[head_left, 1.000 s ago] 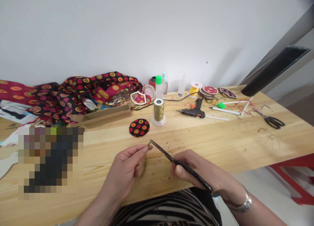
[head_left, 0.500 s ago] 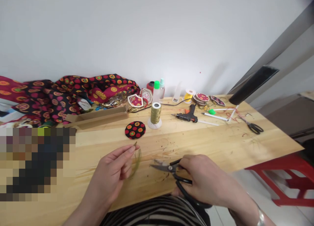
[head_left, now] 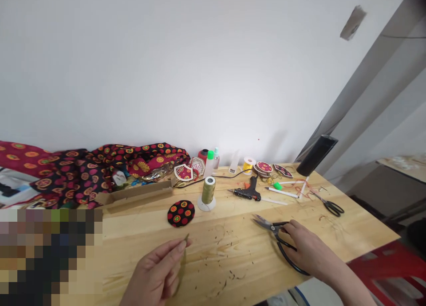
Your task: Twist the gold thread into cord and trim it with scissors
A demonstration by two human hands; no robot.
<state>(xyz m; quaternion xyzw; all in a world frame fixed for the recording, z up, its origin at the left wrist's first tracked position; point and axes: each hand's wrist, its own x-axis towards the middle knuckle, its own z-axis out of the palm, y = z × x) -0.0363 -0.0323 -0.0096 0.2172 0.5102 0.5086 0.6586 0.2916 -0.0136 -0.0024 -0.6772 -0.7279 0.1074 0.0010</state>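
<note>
Between thumb and forefinger, my left hand (head_left: pixel 158 270) pinches a bundle of olive-green thread (head_left: pixel 187 237), its strands hanging down beside the fingers. My right hand (head_left: pixel 308 248) is closed around the handles of black-handled scissors (head_left: pixel 273 228), held low over the table's front right part with the blades partly apart and pointing left. Ahead of my left hand lies a round black fabric disc (head_left: pixel 181 213) with red and orange flower patterns. Beside the disc an olive-gold thread spool (head_left: pixel 208 191) stands upright on its white base.
A black glue gun (head_left: pixel 248 190) lies beyond the spool. Further right are a white pen (head_left: pixel 282 192) and a second pair of scissors (head_left: pixel 331 207). A long cardboard box (head_left: pixel 136 197) and patterned fabric (head_left: pixel 86 168) fill the back left. Dark scraps (head_left: pixel 229 277) litter the wooden table (head_left: pixel 133 235).
The scissors in my right hand have moved right and forward, away from my left hand. My left hand keeps its pinch on the thread. The camera view has tilted upward.
</note>
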